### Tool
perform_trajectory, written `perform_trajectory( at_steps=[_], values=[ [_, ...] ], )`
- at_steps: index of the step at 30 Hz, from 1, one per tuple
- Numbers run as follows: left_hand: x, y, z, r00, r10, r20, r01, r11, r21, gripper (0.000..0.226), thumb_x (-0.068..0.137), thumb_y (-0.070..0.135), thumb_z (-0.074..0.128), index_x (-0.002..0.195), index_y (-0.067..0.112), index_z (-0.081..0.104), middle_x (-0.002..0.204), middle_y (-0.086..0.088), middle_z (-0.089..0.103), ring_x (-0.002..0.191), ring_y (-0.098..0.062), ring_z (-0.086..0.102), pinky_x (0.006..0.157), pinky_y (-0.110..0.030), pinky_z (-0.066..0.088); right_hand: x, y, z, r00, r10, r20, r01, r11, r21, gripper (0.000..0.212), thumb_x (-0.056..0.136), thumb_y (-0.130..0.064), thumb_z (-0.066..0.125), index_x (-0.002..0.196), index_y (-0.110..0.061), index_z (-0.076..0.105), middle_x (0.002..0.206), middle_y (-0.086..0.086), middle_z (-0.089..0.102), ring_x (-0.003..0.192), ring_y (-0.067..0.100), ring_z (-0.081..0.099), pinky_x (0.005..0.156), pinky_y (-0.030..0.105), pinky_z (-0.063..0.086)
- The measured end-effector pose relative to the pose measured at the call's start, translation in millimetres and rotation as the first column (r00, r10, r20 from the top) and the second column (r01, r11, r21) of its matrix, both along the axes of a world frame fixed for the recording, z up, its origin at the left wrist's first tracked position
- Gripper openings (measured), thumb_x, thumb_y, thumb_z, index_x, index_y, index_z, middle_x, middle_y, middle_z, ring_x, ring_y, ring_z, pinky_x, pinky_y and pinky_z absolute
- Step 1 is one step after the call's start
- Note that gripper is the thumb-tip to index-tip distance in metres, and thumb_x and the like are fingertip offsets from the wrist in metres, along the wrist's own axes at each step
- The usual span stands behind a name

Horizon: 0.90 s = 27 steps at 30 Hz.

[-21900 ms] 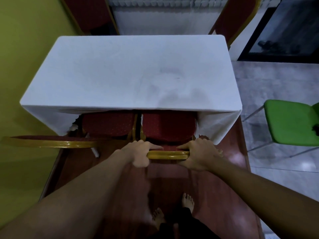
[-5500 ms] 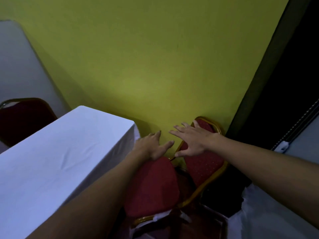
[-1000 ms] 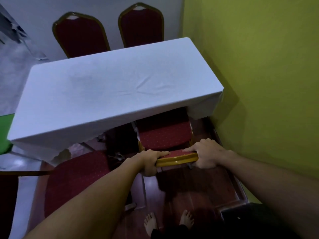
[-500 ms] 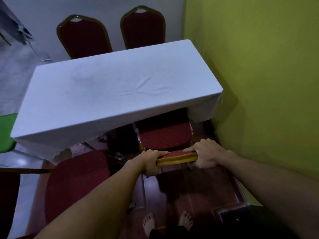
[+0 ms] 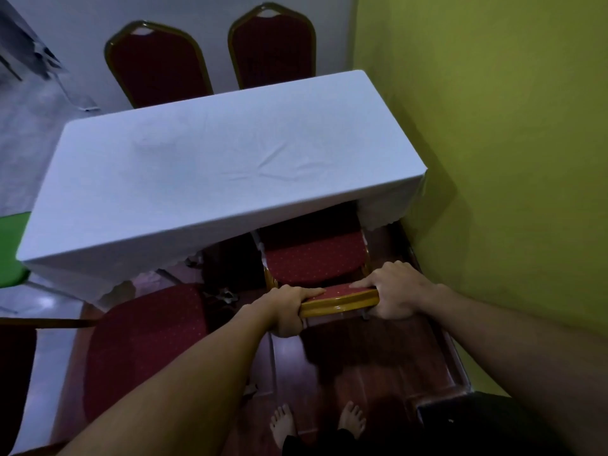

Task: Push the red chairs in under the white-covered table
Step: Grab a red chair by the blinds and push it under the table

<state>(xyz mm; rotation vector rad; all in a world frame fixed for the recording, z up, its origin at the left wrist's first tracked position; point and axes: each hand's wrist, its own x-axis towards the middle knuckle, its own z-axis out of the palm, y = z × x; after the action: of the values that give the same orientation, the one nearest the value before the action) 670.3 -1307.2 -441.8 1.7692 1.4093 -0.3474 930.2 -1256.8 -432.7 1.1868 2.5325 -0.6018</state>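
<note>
A white-covered table (image 5: 210, 166) fills the middle of the view. At its near right end stands a red chair (image 5: 312, 261) with a gold frame, its seat partly under the cloth. My left hand (image 5: 289, 307) and my right hand (image 5: 398, 291) both grip the gold top rail of that chair's back. A second red chair (image 5: 144, 340) stands to the left, its seat fully out from the table. Two more red chairs (image 5: 158, 67) (image 5: 273, 51) stand at the table's far side with their backs showing above it.
A yellow-green wall (image 5: 493, 159) runs close along the right. A green chair (image 5: 10, 255) sits at the left edge. My bare feet (image 5: 316, 422) stand on the dark red floor. A dark box (image 5: 477, 419) lies at the bottom right.
The view has shifted slightly; my hands keep the same grip on the chair back, and the chair seat sits about as far under the cloth as before.
</note>
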Motion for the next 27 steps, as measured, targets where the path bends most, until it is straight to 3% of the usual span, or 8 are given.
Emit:
perform_trajectory(
  at_steps=[6, 13, 17, 27],
  values=[
    [1.4, -1.6, 0.0, 1.0, 0.015, 0.007, -0.015, 1.0, 0.004, 0.091, 0.084, 0.012, 0.063, 0.159, 0.047, 0.024, 0.093, 0.011, 0.056, 0.081, -0.01, 0.059, 0.082, -0.029, 0.05, 1.6, -0.9, -1.3, 1.0, 0.011, 0.008, -0.011, 1.0, 0.01, 0.082, 0.065, -0.089, 0.039, 0.141, -0.06, 0.05, 0.112, -0.004, 0.076, 0.101, 0.03, 0.069, 0.087, 0.044, 0.052],
    [4.0, -2.8, -0.9, 1.0, 0.03, 0.008, -0.03, 0.999, -0.014, 0.094, 0.084, 0.009, 0.067, 0.158, 0.049, 0.025, 0.098, 0.007, 0.055, 0.076, -0.012, 0.062, 0.059, -0.017, 0.046, 3.4, 0.4, 1.3, 0.999, 0.032, -0.007, -0.032, 0.999, 0.025, 0.07, 0.072, -0.083, 0.05, 0.138, -0.061, 0.051, 0.108, -0.005, 0.076, 0.098, 0.028, 0.069, 0.084, 0.042, 0.052],
    [7.8, -3.5, -2.7, 1.0, 0.026, -0.003, -0.026, 1.0, -0.01, 0.093, 0.085, 0.018, 0.072, 0.159, 0.049, 0.024, 0.097, 0.009, 0.055, 0.082, -0.017, 0.064, 0.07, -0.024, 0.05, 7.5, -1.3, 2.5, 1.0, 0.018, -0.025, -0.018, 1.0, 0.0, 0.072, 0.071, -0.088, 0.044, 0.137, -0.062, 0.053, 0.103, -0.006, 0.077, 0.093, 0.026, 0.07, 0.081, 0.04, 0.052],
    [8.1, -2.1, -1.2, 1.0, 0.007, -0.012, -0.007, 1.0, -0.022, 0.091, 0.087, 0.016, 0.066, 0.16, 0.047, 0.021, 0.092, 0.011, 0.052, 0.073, -0.01, 0.057, 0.062, -0.02, 0.043, 7.6, -0.8, -2.2, 1.0, 0.018, -0.015, -0.018, 0.999, 0.028, 0.08, 0.066, -0.091, 0.038, 0.138, -0.06, 0.053, 0.105, -0.006, 0.077, 0.095, 0.027, 0.07, 0.082, 0.04, 0.051]
  ],
)
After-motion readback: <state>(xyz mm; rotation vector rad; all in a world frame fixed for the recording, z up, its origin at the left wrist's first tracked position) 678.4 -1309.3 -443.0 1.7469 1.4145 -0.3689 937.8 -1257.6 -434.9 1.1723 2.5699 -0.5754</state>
